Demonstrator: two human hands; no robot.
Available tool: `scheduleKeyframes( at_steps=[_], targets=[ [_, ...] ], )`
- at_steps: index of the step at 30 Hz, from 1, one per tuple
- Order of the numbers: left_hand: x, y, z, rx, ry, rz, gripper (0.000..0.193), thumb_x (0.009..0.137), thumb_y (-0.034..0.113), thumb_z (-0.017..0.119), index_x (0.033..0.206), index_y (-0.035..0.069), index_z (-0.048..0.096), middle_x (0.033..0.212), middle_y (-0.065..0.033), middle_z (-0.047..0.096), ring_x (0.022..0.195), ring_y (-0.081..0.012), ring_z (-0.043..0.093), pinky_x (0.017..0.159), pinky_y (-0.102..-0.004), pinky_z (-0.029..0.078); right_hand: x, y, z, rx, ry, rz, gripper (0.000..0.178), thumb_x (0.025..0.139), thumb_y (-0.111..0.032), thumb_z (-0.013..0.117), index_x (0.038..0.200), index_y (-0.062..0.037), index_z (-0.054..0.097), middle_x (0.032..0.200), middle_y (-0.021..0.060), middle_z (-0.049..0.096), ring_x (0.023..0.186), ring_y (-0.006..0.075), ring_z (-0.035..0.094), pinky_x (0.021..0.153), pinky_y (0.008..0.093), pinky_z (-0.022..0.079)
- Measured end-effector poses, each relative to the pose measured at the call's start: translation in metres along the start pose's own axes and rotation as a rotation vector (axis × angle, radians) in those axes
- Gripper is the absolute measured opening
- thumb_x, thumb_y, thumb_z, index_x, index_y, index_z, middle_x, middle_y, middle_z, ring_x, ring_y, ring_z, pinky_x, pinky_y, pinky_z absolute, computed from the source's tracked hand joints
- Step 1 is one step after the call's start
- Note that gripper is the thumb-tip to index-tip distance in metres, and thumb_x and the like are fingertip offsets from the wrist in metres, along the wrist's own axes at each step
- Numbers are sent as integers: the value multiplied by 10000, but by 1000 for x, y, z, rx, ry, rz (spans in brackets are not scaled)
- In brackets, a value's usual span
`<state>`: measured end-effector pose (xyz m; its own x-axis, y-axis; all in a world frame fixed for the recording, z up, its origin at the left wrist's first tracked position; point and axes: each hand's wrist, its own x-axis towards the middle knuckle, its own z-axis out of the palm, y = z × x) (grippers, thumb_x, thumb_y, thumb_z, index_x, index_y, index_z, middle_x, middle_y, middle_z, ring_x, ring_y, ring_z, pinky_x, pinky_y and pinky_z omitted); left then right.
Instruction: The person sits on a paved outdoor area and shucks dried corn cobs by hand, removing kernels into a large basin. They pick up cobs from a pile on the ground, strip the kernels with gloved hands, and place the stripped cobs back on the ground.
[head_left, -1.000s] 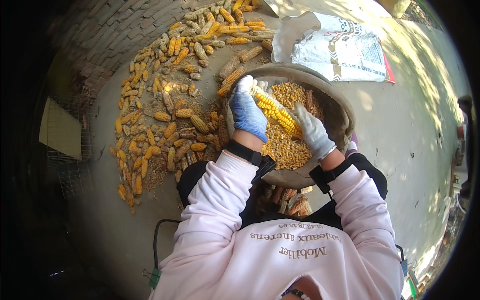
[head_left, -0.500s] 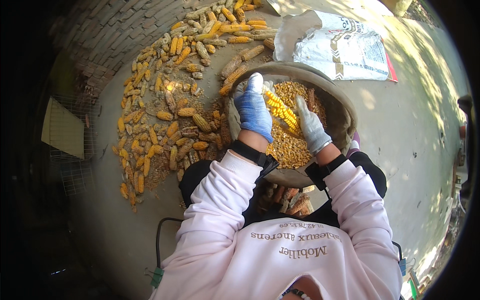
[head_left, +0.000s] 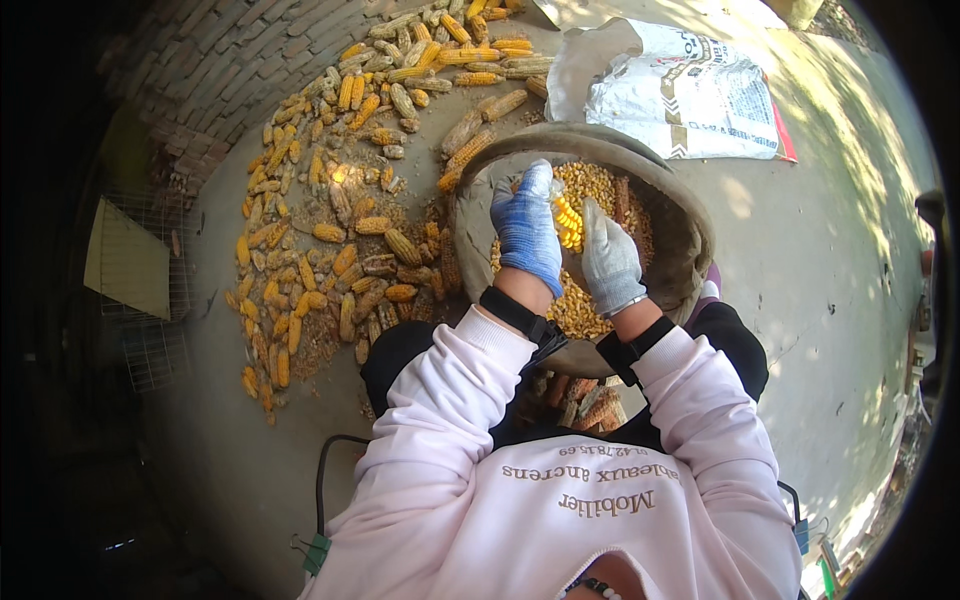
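Observation:
Above a round grey basin [head_left: 690,215], my left hand [head_left: 527,225], in a blue and white work glove, is closed on a yellow corn cob [head_left: 567,221]. My right hand [head_left: 611,257], in a pale grey glove, presses against the same cob from the other side, its thumb pointing up. Between the gloves only part of the cob shows, with rows of bright kernels on it. Loose corn kernels [head_left: 578,308] fill the basin below both hands. A reddish bare cob [head_left: 622,200] lies among them on the right.
A wide heap of corn cobs [head_left: 345,260] covers the ground to the left and far side. Beyond the basin lies a white sack [head_left: 690,100]. Stripped cobs [head_left: 600,408] are piled between my legs. A brick wall [head_left: 220,75] and a wire cage [head_left: 150,270] stand at the left.
Both hands have drawn closer together around the cob. My left hand has shifted slightly right and toward me, and less of the cob is visible.

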<state>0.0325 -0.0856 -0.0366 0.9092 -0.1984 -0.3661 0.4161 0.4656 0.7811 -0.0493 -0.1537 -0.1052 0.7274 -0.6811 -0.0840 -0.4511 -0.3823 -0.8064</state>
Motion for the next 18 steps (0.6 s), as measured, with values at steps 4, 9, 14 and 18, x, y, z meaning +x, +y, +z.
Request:
scheduleKeyframes(
  at_steps=[4,9,14,18],
  targets=[
    [-6,-4,0,89,-49,55,248,785,177,644,937,21,524,842,-31,557,695,-117,538,627,-257,464,7,-10,-8,126,-57,189,663,901,-552,291,920,20,627,868,274,594,886,422,561,783,445,429],
    [-3,-5,-1,88,-62,41,317,801,194,648,1024,3,530,880,-26,566,736,-115,536,658,-250,460,13,-18,-12,97,48,-33,589,893,-530,375,1027,-3,603,926,238,606,864,387,579,792,420,443],
    [-6,-9,3,30,-85,-149,131,812,172,646,900,87,598,789,24,568,689,-86,527,651,-235,444,-8,-36,-16,-40,97,-236,505,892,-476,425,1037,-20,586,923,226,600,910,371,574,782,418,452],
    [-19,-12,6,68,-133,-62,131,797,120,653,890,69,576,794,1,576,693,-103,549,653,-235,458,-5,-38,-15,47,47,-79,456,904,-452,409,941,-45,612,825,223,598,826,406,573,715,447,447]
  ],
)
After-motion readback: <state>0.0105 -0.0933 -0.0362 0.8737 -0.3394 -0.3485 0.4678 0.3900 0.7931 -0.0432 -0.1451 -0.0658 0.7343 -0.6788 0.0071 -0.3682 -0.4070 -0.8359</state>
